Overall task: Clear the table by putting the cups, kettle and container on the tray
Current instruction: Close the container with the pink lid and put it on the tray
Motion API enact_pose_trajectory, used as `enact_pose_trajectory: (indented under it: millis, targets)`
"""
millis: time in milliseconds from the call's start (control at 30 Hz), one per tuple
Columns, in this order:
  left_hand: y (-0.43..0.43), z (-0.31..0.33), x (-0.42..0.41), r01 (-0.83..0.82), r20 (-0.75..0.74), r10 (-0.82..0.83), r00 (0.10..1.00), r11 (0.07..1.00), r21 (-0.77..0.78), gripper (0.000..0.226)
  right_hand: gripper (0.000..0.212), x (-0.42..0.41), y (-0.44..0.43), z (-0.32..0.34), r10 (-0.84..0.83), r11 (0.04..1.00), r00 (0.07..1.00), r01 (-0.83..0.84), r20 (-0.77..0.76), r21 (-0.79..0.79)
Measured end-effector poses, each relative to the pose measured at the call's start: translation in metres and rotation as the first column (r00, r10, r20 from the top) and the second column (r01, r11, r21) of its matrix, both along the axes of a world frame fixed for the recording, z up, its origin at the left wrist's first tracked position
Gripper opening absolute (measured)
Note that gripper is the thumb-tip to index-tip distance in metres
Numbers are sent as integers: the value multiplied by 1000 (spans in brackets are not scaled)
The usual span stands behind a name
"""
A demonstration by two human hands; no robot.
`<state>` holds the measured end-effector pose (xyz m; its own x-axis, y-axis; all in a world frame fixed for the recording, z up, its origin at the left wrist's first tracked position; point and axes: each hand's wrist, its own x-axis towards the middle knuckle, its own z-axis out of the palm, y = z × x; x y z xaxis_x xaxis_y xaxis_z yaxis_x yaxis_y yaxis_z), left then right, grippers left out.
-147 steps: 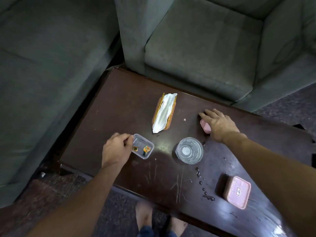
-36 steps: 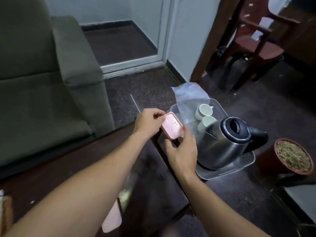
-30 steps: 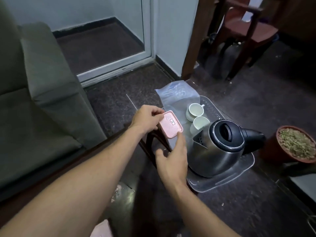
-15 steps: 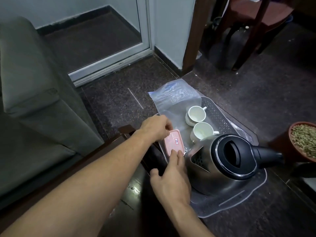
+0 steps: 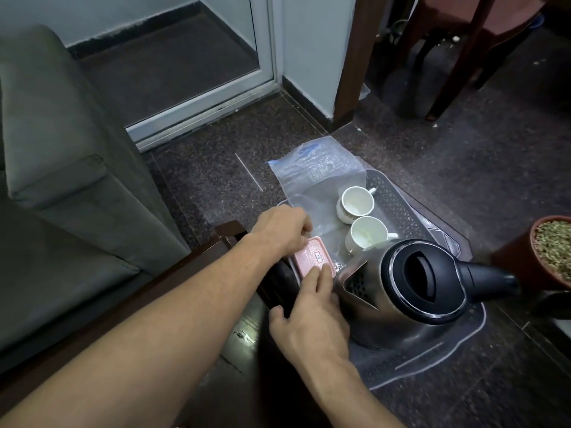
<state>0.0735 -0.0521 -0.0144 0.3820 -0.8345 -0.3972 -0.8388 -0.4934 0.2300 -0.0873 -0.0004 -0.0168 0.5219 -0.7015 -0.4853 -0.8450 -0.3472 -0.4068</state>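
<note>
Speckled dark stone floor (image 5: pixel 463 165), open beyond the tray, bounded by a grey fabric sofa (image 5: pixel 61 180). The glossy dark wooden table (image 5: pixel 247 332) corner meets a grey perforated plastic tray (image 5: pixel 398 208) holding a crinkled clear bag (image 5: pixel 312 177), white cup (image 5: pixel 355 203), second cup (image 5: pixel 367 234) and steel kettle (image 5: pixel 417 279). Pink-lidded container (image 5: pixel 315 256) at the tray's near-left edge beside the kettle spout: left hand (image 5: pixel 284 230) curled round its far end, right hand (image 5: pixel 309 319) with straight fingers resting on its near end.
</note>
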Motion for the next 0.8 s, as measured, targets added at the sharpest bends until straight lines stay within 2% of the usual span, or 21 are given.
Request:
enact_pose_trajectory:
  millis: [100, 167, 233, 300, 400, 533, 667, 800]
  targets:
    - [19, 9, 3, -138, -32, 134, 990, 971, -194, 30, 91, -1, 15, 11, 38, 996, 996, -31, 85, -86]
    - [42, 17, 5, -282, -87, 268, 959, 902, -327, 26, 83, -1, 28, 20, 108, 988, 975, -83, 192, -132]
    - [74, 22, 6, -432, -142, 411, 901, 809, -399, 24, 75, 1, 45, 24, 188, 973, 945, -141, 269, -185]
    - [114, 21, 7, -543, -175, 520, 836, 740, -397, 25, 66, 5, 66, 23, 206, 964, 928, -139, 310, -225]
    - [185, 12, 10, -598, -176, 572, 801, 773, -213, 24, 49, 8, 107, 14, 152, 988, 942, -138, 299, -66]
    - [287, -6, 12, -558, -167, 570, 805, 822, 117, 23, 26, 3, 170, -11, 243, 958, 964, -255, 108, 128]
    - [365, -27, -3, -486, -210, 561, 801, 813, 320, 19, 30, -9, 221, -37, 290, 933, 953, -261, -90, 250]
    - [402, -50, -23, -455, -297, 567, 768, 810, 369, 22, 38, -22, 248, -55, 281, 934, 939, -220, -199, 282]
